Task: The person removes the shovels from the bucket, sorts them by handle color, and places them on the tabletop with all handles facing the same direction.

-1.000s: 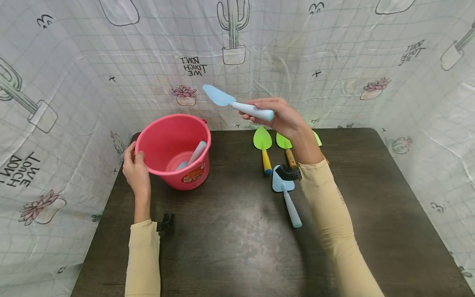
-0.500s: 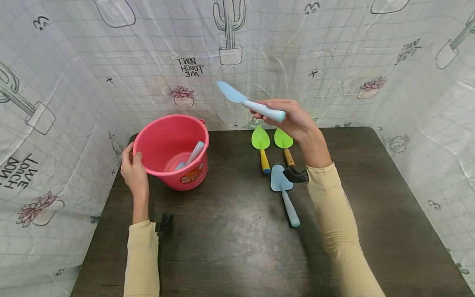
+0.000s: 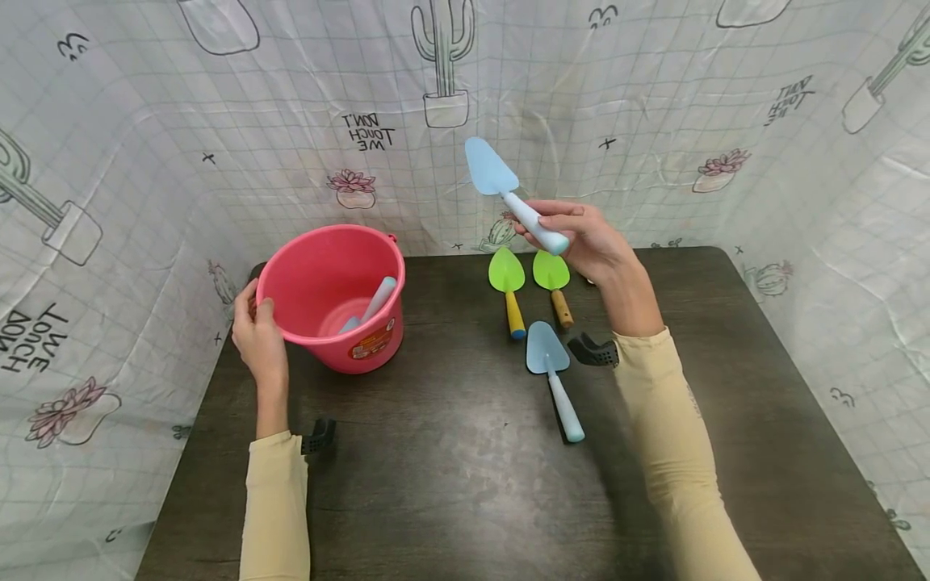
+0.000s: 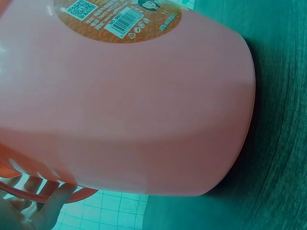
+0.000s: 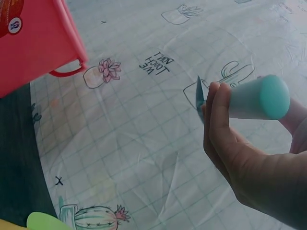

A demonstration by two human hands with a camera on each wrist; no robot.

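My left hand grips the rim of a pink bucket, which stands at the back left of the table. Its fingers also show around the rim in the left wrist view, beside the bucket's wall. Inside the bucket leans a trowel with a pale handle. Raised over the back edge of the table, my right hand holds a light blue trowel by its pale handle, blade pointing up and left. The handle's teal end faces the camera in the right wrist view.
Two green trowels lie at the back, one with a yellow handle, one with a wooden handle. Nearer lies another light blue trowel. A printed sheet surrounds the dark table. Something small shows partly behind my right wrist.
My right hand has moved right, away from the bucket, with the trowel. The trowel has turned so its blade points more upward and shows its flat face. My left hand stays on the rim.
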